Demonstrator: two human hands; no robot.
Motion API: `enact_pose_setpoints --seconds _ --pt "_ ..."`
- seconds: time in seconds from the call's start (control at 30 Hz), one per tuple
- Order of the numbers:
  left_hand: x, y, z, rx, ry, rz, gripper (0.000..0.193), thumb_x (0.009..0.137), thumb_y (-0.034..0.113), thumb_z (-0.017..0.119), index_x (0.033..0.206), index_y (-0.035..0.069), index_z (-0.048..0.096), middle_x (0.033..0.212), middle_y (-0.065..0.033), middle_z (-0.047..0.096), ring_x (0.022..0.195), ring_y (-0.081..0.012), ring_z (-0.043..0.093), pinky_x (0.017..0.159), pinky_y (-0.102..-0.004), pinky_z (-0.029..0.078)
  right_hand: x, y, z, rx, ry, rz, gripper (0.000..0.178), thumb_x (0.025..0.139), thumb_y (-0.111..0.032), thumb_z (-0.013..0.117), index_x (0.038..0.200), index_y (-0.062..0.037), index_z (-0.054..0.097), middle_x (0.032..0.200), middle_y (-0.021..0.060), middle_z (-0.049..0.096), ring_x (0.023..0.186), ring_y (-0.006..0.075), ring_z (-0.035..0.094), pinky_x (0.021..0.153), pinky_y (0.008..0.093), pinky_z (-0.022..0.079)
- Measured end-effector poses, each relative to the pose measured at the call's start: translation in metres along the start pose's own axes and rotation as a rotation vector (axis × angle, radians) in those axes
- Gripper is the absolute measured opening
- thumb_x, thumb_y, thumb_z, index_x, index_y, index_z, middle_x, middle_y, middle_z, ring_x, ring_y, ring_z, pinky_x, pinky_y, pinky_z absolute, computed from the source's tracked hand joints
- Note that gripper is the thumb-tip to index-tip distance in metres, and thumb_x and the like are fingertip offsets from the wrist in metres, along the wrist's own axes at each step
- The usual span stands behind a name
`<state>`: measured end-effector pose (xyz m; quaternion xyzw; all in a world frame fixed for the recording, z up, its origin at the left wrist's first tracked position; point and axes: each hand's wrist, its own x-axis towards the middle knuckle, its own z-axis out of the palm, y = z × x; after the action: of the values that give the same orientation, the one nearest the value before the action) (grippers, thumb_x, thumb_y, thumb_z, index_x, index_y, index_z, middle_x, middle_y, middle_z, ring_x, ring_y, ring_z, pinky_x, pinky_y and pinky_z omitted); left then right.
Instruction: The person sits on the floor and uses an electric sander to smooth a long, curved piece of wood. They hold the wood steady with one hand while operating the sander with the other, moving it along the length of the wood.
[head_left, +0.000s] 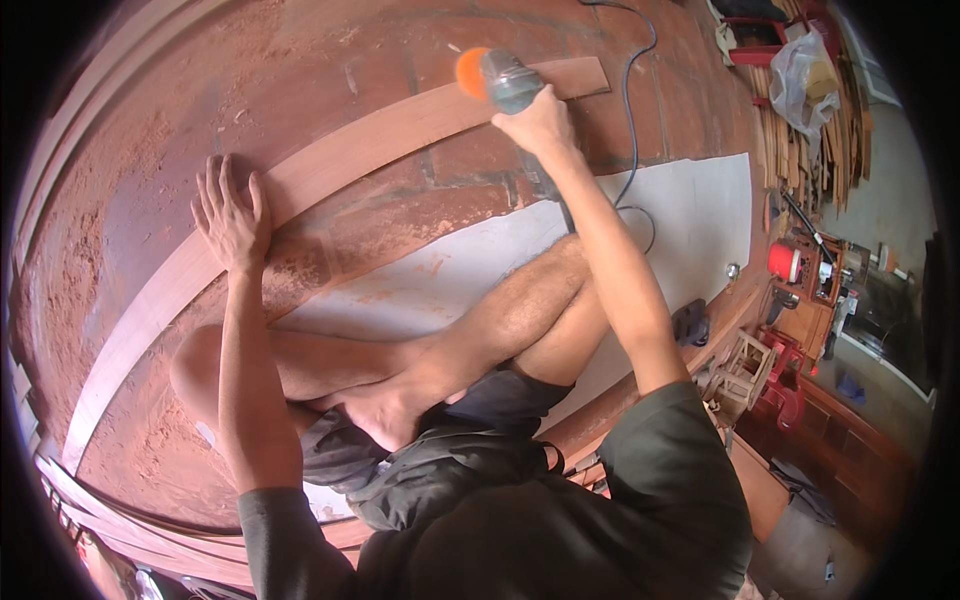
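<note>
A long, flat strip of light reddish wood [400, 127] lies on the dusty floor, looking curved in this view. My left hand [235, 215] rests flat on and beside the strip, left of its middle, with the fingers stretched out. My right hand [540, 122] is wrapped round the body of an angle grinder [512, 80] near the strip's right end. The grinder's round orange disc [473, 73] looks smeared, as if spinning, at the strip's far edge. Whether the disc touches the wood I cannot tell.
A dark power cord [636, 130] loops right of the grinder. Beneath my crossed legs lies a white sheet [690, 200]. Wood dust covers the brown floor. More long strips [110, 75] lie at the far left. Stacked wood pieces [830, 140] and a wooden stool [743, 370] stand right.
</note>
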<state>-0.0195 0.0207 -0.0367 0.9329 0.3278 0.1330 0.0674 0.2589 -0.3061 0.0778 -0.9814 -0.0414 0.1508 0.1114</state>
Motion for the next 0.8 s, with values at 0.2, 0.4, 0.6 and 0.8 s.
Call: enact_pose_setpoints --seconds 0.2,0.4,0.6,0.8 --pt "0.001 0.009 -0.006 0.020 -0.007 0.001 0.059 0.105 0.050 0.042 0.156 0.021 0.041 0.165 -0.0062 0.036 0.155 -0.0291 0.027 0.126 -0.0498 0.020 0.049 0.046 -0.018 0.044 0.042 0.261 0.074 0.062 -0.037 0.090 0.117 0.0078 0.069 0.121 0.0292 0.070 0.112 0.0356 0.071 0.096 0.0416 0.058" --pt "0.000 0.005 0.001 -0.004 0.010 -0.002 0.058 0.105 0.049 0.043 0.156 0.022 0.043 0.165 -0.0068 0.036 0.155 -0.0284 0.027 0.125 -0.0517 0.020 -0.022 -0.013 0.010 0.020 0.051 0.077 0.082 0.065 -0.038 0.084 0.126 0.0095 0.055 0.118 0.0328 0.069 0.112 0.0419 0.070 0.097 0.0437 0.057" --pt "-0.001 0.003 -0.001 0.007 0.003 -0.003 0.059 0.105 0.050 0.042 0.156 0.021 0.042 0.165 -0.0067 0.035 0.155 -0.0286 0.026 0.126 -0.0513 0.019 -0.010 0.019 -0.005 0.011 -0.045 0.066 0.085 0.064 -0.036 0.086 0.129 0.0090 0.055 0.121 0.0303 0.069 0.113 0.0397 0.070 0.098 0.0416 0.056" --pt "0.001 0.008 0.000 0.005 0.016 -0.007 0.058 0.105 0.050 0.042 0.156 0.022 0.042 0.165 -0.0064 0.035 0.155 -0.0285 0.026 0.126 -0.0507 0.019 0.006 0.036 0.004 0.009 0.037 0.158 0.086 0.066 -0.037 0.087 0.128 0.0121 0.054 0.120 0.0318 0.068 0.113 0.0406 0.069 0.097 0.0425 0.056"
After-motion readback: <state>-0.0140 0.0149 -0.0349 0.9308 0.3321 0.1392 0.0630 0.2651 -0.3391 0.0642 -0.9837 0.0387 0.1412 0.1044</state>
